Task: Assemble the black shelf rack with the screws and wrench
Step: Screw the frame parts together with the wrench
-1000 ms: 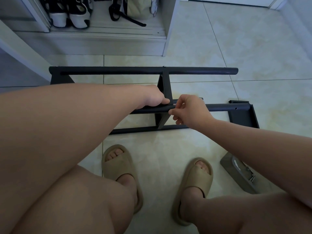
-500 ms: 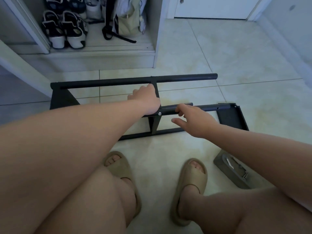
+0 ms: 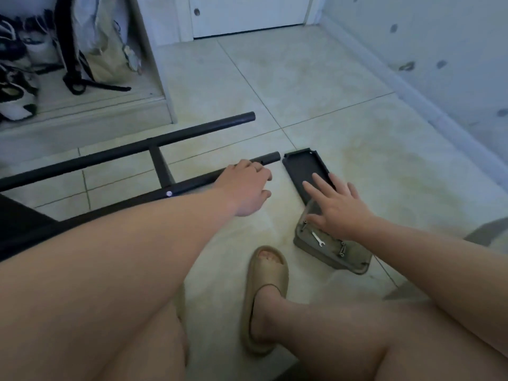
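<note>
The black shelf rack frame (image 3: 154, 140) lies on the tiled floor, two long tubes joined by a cross bar, a silver screw (image 3: 168, 193) in the near tube. My left hand (image 3: 244, 185) rests over the near tube close to its free end, fingers loosely curled. A flat black end panel (image 3: 301, 165) lies just right of the tube ends. My right hand (image 3: 336, 206) hovers with spread fingers over that panel and a grey tray (image 3: 354, 264). In the tray lie a small silver wrench (image 3: 317, 239) and some screws (image 3: 341, 250).
A low cabinet (image 3: 154, 78) at the back left holds sneakers (image 3: 16, 94) and a bag (image 3: 101, 45). A white door (image 3: 247, 12) stands behind, a wall (image 3: 439, 64) runs along the right. My feet in tan slippers (image 3: 265, 295) rest on the floor.
The view swung right. My left hand slid along the near tube toward its free end. My right hand left the tube and spread open over the black panel and tray.
</note>
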`<state>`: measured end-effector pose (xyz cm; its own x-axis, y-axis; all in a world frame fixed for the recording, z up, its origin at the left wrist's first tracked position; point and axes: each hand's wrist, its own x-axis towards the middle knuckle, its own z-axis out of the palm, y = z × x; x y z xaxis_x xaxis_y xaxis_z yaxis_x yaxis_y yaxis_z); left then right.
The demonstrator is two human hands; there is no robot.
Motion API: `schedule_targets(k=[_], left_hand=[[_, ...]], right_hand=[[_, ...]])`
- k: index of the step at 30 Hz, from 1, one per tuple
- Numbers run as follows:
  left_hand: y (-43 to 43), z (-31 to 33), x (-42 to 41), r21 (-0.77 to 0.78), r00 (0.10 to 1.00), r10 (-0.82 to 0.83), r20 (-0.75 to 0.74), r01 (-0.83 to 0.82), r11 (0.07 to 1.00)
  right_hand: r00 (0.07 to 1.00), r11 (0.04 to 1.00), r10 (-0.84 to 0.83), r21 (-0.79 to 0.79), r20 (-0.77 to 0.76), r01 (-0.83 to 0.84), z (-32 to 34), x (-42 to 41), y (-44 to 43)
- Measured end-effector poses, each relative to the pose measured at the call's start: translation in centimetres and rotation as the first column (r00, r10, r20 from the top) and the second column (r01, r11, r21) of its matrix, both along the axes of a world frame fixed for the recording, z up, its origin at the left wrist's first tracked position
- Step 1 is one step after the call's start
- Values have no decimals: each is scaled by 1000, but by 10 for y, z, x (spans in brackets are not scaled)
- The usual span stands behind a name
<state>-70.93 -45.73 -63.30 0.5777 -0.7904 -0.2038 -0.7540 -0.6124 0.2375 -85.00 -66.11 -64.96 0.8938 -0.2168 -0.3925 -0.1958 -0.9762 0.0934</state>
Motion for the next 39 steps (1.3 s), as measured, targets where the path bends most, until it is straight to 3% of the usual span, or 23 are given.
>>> schedule_targets(k=[9, 14, 18, 24, 31, 39], left_hand=[[-94, -86, -32, 143, 935, -139, -326, 194, 970], [-103, -156, -38, 147, 837, 127, -532, -56, 987], [-114, -193, -35, 95, 725, 226, -650, -218, 971], [-125, -218, -40, -28, 660, 235, -713, -363, 932], [-123, -221, -40, -49, 602, 214, -769, -389, 920], [-119, -206, -37, 40, 602, 293, -743, -397, 917]], right_hand=[[942, 955, -267, 71, -204, 287, -85, -29, -88], [954, 944, -221, 201, -201, 261, -146, -30, -101], [946, 924, -238, 248, -221, 290, -188, -26, -104], [929, 867, -303, 343, -211, 360, -237, -16, -108], [960, 906, -270, 317, -80, 281, -269, -2, -106], [972, 926, -223, 295, -77, 236, -237, 6, -98]])
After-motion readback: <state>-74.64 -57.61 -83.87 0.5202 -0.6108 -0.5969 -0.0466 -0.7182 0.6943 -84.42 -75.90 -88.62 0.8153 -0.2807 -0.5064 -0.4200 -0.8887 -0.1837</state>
